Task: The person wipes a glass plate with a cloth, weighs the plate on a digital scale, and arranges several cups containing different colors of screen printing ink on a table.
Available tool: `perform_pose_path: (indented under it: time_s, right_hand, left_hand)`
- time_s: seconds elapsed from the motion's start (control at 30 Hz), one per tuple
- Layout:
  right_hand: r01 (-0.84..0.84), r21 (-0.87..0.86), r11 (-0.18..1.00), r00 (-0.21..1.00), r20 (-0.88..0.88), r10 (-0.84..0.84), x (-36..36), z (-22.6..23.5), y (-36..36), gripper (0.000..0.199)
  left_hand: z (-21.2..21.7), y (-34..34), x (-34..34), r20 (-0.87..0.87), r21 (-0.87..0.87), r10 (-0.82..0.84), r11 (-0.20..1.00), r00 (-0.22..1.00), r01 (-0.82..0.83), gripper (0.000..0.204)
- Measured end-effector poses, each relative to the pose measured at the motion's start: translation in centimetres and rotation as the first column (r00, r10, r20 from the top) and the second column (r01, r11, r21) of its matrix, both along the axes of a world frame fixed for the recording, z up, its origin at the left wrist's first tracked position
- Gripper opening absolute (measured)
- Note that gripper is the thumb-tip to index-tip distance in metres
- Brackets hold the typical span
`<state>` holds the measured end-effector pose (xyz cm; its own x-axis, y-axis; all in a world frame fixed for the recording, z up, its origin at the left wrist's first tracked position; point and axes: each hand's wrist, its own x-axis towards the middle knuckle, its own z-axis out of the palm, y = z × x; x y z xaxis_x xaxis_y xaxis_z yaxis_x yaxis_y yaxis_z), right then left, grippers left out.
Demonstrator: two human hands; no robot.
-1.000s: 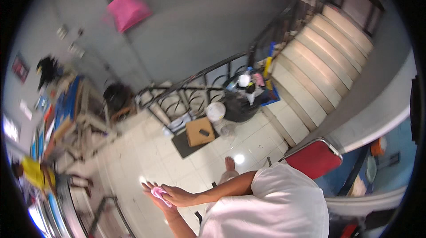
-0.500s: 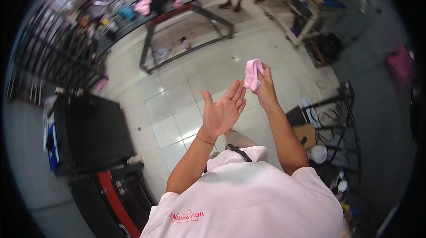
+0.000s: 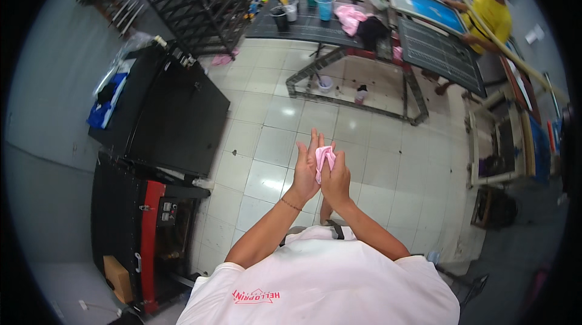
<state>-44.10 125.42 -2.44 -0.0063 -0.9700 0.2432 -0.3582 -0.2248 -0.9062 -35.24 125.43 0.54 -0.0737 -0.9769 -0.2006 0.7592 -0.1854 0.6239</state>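
Right hand (image 3: 338, 184) grips pink cloth (image 3: 324, 159), long axis fingerward, against left hand's (image 3: 307, 174) right side (left fingers extended, thumb apart).

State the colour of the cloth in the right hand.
Pink; the cloth shows best in the head view.

The cloth (image 3: 324, 156) near the centre is pale pink. At six o'clock the T-shirt (image 3: 351, 285) is white with a red chest print (image 3: 256, 296). The cabinet (image 3: 176, 103) towards ten o'clock is black; at eight o'clock come a red panel (image 3: 150, 240) and a tan cardboard box (image 3: 118, 278). Around twelve, one plastic cup (image 3: 324, 10) is turquoise. The co-worker's shirt (image 3: 492, 16) at two o'clock is yellow. White floor tiles (image 3: 276, 143) form a dark-lined grid.
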Motion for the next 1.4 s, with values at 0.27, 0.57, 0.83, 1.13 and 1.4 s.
perform_pose_path:
  time_s: [0.27, 0.57, 0.83, 1.13, 1.4]
  right_hand:
    - [-0.152, 0.117, 0.982, 0.987, 0.066, 0.145, 13.9, 0.3, -15.2, 0.022]
    - [-0.315, 0.018, 0.949, 0.948, -0.034, 0.316, 29.0, 2.4, -19.1, 0.023]
    - [-0.281, 0.050, 0.958, 0.957, -0.059, 0.284, 42.6, 3.6, -23.1, 0.022]
    - [-0.361, 0.106, 0.927, 0.933, 0.031, 0.359, 54.1, 4.6, -34.3, 0.026]
    - [-0.511, 0.070, 0.857, 0.852, 0.175, 0.494, 59.8, 5.9, -42.6, 0.018]
  left_hand:
    - [0.9, -5.8, 13.9, -0.460, -0.116, 0.124, 0.973, 0.879, -0.198, 0.078]
    - [0.1, -16.4, 30.6, -0.556, -0.207, 0.143, 0.931, 0.819, -0.302, 0.084]
    - [2.6, -21.7, 42.6, 0.008, -0.353, 0.362, 0.873, 0.932, -0.336, 0.086]
    - [2.9, -29.4, 52.3, 0.262, -0.504, 0.532, 0.787, 0.805, -0.356, 0.093]
    - [4.3, -39.5, 58.7, 0.096, -0.458, 0.611, 0.728, 0.786, -0.510, 0.089]
